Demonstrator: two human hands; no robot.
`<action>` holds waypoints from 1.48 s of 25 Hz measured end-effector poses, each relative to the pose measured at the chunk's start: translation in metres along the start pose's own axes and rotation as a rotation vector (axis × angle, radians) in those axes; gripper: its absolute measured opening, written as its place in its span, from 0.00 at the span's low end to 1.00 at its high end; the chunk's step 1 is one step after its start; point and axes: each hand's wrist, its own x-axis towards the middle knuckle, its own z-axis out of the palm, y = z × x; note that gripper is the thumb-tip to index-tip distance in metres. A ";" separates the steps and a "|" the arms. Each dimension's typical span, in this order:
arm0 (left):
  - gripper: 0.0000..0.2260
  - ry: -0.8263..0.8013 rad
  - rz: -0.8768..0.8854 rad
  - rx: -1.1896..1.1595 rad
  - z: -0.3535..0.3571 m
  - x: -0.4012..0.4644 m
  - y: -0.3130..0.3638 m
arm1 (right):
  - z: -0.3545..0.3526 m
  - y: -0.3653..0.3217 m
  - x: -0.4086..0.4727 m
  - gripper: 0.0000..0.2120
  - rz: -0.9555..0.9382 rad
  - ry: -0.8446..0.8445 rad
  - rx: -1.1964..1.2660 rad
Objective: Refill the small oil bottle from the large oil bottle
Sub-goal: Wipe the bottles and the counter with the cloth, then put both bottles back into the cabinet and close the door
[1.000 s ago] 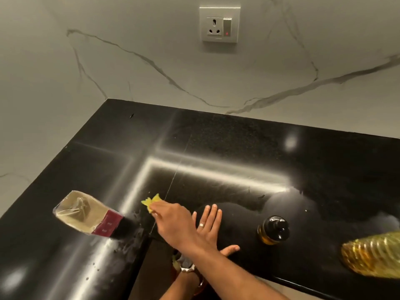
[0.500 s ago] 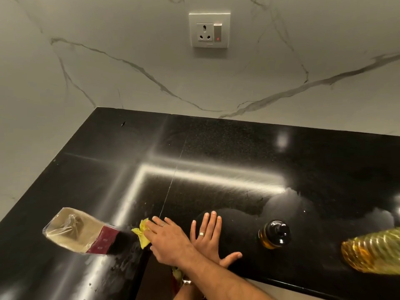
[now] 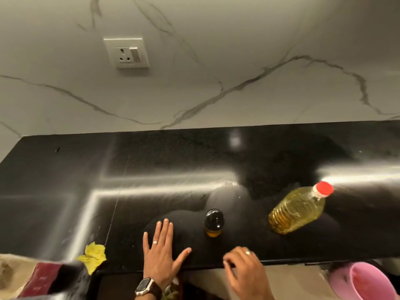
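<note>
The left hand (image 3: 159, 254) is lying flat, fingers spread, on the glossy black bench (image 3: 151, 169); the right hand (image 3: 246, 270) is hovering loosely curled, empty, near the small dark bottle (image 3: 213, 223) and the ribbed plastic large bottle (image 3: 296, 210).

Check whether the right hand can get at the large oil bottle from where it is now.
Probably yes. The right hand is empty at the counter's front edge, and bare black counter lies between it and the large oil bottle. The small oil bottle stands off to the left.

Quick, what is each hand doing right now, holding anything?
Left hand: open, flat on the countertop, holding nothing.
Right hand: fingers loosely curled at the counter edge, holding nothing.
</note>
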 end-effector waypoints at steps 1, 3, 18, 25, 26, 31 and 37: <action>0.44 0.056 0.062 0.120 0.015 -0.019 -0.009 | -0.011 0.018 -0.008 0.04 0.102 -0.001 -0.046; 0.44 -0.033 0.069 0.210 0.013 -0.027 0.015 | -0.020 0.047 -0.019 0.12 0.211 -0.071 -0.177; 0.39 0.611 0.229 0.063 -0.120 -0.014 0.147 | -0.152 -0.020 0.072 0.34 -0.202 0.278 0.026; 0.45 0.951 0.471 0.000 -0.287 0.072 0.286 | -0.316 -0.025 0.234 0.35 -0.175 0.618 -0.054; 0.44 0.973 0.472 0.028 -0.307 0.079 0.301 | -0.337 -0.025 0.253 0.35 -0.170 0.660 -0.076; 0.48 1.067 0.519 0.160 -0.380 0.111 0.348 | -0.416 -0.027 0.320 0.37 -0.144 0.739 -0.217; 0.47 1.130 0.478 0.432 -0.411 0.135 0.364 | -0.446 -0.025 0.353 0.43 0.024 0.719 -0.204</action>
